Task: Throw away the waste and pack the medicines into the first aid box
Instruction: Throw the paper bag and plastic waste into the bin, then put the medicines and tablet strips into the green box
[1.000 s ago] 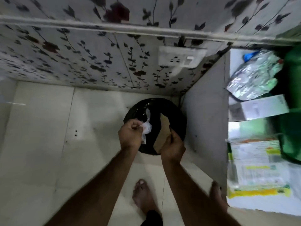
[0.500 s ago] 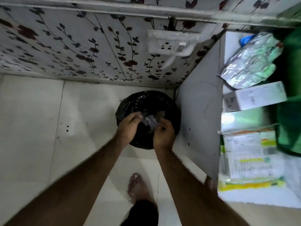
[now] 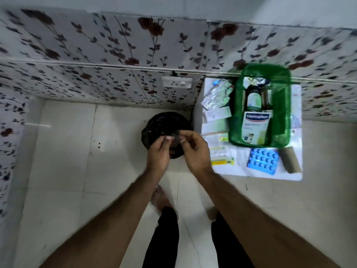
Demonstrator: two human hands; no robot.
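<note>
A black-lined waste bin (image 3: pixel 165 122) stands on the floor in the corner beside a low white table (image 3: pixel 239 169). My left hand (image 3: pixel 158 154) and my right hand (image 3: pixel 194 149) meet just above the bin's near rim. A thin, dark, see-through wrapper scrap (image 3: pixel 176 136) sits pinched between their fingertips; it is blurred. On the table the open green first aid box (image 3: pixel 236 115) holds a bottle (image 3: pixel 254 99) and a Hansaplast carton (image 3: pixel 255 125). A blue blister pack (image 3: pixel 262 161), foil strips (image 3: pixel 216 95) and medicine cartons (image 3: pixel 216 113) lie around it.
A brown cardboard tube (image 3: pixel 290 159) lies at the table's near right corner. Flat packets (image 3: pixel 220 150) lie at its left edge, close to my right hand. A wall socket (image 3: pixel 176 81) sits above the bin. My bare foot (image 3: pixel 161 198) is on the tiled floor.
The white wrapper and brown card piece I held over the bin a second ago are gone from my hands. My head has lifted and turned right, bringing the whole table and green box into view.
</note>
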